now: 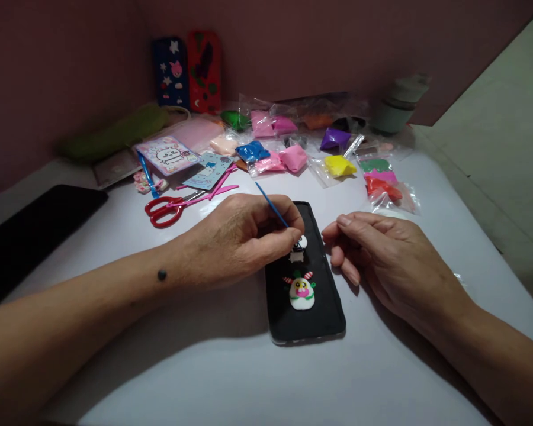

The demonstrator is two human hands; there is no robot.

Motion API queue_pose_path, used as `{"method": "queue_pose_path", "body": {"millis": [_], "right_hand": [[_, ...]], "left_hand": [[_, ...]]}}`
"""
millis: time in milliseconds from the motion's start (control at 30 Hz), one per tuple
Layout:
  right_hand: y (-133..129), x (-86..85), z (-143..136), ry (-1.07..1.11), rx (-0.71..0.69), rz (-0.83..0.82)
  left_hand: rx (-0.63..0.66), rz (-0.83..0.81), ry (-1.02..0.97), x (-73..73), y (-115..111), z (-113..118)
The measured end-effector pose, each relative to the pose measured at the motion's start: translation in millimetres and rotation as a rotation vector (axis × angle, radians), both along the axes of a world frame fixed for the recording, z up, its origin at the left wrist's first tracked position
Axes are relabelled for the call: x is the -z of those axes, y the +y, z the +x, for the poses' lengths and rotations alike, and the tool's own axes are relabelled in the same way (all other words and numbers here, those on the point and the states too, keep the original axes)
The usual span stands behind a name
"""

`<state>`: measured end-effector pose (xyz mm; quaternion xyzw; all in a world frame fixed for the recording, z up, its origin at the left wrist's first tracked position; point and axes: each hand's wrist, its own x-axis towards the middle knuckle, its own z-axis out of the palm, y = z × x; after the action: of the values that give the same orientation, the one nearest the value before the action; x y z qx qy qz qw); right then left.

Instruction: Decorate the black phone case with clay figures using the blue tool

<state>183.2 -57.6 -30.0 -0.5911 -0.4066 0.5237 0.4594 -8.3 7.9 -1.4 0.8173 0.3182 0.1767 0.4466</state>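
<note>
A thin blue stick [270, 204] is pinched between the thumb and fingers of my left hand [257, 231]. Its lower end goes behind the fingertips, over a small white clay figure [296, 257] with black marks, partly covered by my hand. That figure lies on a black phone-shaped slab [307, 325]. Lower on the same slab sits a white, pink and green clay character [302, 294] with striped horns. My right hand [373, 248] is beside the slab's right edge, thumb against the curled index finger; whatever is between those tips is too small to make out.
Clear bags of coloured clay, such as the yellow pack [340, 166], lie across the back. Red-handled scissors [166, 211], pink plastic tools and printed cards [169, 155] are at the left. A black flat panel [57, 219], two decorated cases [204, 71] and a bottle [393, 109] stand farther out.
</note>
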Motion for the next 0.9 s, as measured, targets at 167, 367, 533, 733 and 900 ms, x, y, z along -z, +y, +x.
{"method": "queue_pose_path", "body": {"millis": [167,367,533,733,900], "right_hand": [[-0.6,2.2,1.8,-0.004,-0.002,0.011],[-0.5,3.5,2.5,-0.01,-0.007,0.009],[-0.2,2.3,0.9,-0.011,-0.012,0.005],[-1.6,0.8,1.7,-0.004,-0.009,-0.01],[-1.0,1.6,1.8,-0.015,-0.009,-0.002]], "left_hand": [[0.003,0.029,0.014,0.1,-0.4,-0.8],[-0.009,0.033,-0.007,1.8,0.3,-1.8],[-0.008,0.035,-0.002,1.4,0.7,-1.1],[-0.022,0.042,0.022,-0.4,0.2,-1.0],[-0.035,0.057,-0.007,0.5,-1.4,-1.8]]}}
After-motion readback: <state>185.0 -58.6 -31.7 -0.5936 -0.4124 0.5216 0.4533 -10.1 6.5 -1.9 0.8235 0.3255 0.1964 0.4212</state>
